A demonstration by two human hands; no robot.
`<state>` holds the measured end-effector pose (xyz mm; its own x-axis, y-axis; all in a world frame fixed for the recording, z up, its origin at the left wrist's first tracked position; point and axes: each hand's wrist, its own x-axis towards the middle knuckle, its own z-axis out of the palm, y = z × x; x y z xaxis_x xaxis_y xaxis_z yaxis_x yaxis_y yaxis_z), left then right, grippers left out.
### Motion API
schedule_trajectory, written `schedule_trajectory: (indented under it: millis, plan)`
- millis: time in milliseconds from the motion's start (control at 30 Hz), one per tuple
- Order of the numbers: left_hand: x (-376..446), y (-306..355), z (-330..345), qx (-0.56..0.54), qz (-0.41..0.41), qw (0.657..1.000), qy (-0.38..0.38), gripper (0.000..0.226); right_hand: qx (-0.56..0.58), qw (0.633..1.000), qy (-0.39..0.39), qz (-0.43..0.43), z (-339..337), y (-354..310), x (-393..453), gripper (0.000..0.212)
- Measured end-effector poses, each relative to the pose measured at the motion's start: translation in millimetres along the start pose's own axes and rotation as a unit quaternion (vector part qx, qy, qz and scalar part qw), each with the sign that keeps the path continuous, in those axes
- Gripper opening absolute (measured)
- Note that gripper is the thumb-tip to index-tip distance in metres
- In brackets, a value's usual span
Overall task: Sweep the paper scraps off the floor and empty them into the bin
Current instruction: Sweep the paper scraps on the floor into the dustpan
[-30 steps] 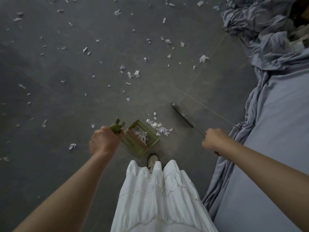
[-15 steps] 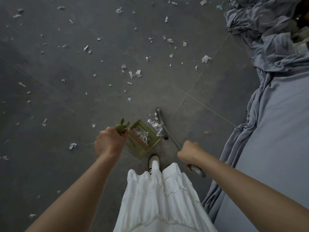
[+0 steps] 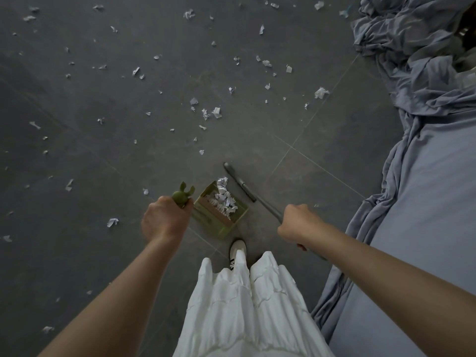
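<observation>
No brand, label or writing can be read anywhere in the view; dark marks on the shoe are too small to make out.

Out beyond the left hand (image 3: 164,220), and to its left, white paper scraps (image 3: 216,112) lie scattered over the dark grey tiled floor (image 3: 77,155): small, torn, crumpled bits, well apart from one another, with one scrap close to the left of this hand. The left hand is curled in a fist around the green dustpan handle (image 3: 181,196), whose round tip with two ear-like prongs sticks out above the knuckles. Just to the right of this hand the green dustpan (image 3: 222,222) sits low on the floor, a boxy open tray with a heap of scraps (image 3: 226,199) piled at its far edge and inside it.

Between the two hands, nearer the body, a white shoe (image 3: 237,249) shows above a white ruffled skirt (image 3: 242,307).

The right hand (image 3: 298,222) grips a thin grey broom handle (image 3: 268,206), fingers wrapped round it. The dark broom head (image 3: 238,180) lies ahead and to the left of this hand, beside the dustpan's far edge and the heap. To the right of this hand a grey-blue sheet (image 3: 425,202) hangs in folds over a bed.
</observation>
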<state>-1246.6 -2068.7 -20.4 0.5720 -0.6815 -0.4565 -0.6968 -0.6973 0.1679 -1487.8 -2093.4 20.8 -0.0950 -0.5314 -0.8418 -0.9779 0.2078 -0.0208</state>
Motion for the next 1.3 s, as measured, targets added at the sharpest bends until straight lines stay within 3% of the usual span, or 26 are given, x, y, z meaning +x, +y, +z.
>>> schedule_trajectory:
  millis: [100,233,433,600,767,867,1300]
  plan:
    - [3,-4,1,-0.002,-0.008,1.0,0.005,0.056,-0.053,0.998,0.013,-0.012,-4,-6,8,0.01]
    - [9,-7,1,-0.003,-0.012,1.0,0.005,0.057,-0.105,0.994,0.02,-0.034,-2,-12,22,0.026]
    - [18,-5,0,-0.008,-0.015,1.0,0.003,0.056,-0.155,0.985,-0.008,-0.081,12,-24,16,0.027]
    - [21,-3,-4,-0.014,-0.023,1.0,-0.001,0.057,-0.149,0.983,-0.045,-0.095,15,-30,5,0.021]
    - [21,6,-10,-0.021,-0.017,1.0,-0.002,0.058,-0.138,0.987,-0.028,-0.083,-23,-25,-8,0.006]
    - [23,17,-14,-0.034,-0.017,0.999,0.001,0.058,-0.113,0.992,-0.012,-0.06,-48,-19,-11,0.024]
    - [49,75,-31,-0.094,-0.071,0.992,0.045,0.057,-0.089,0.996,0.014,-0.022,-104,0,37,0.026]
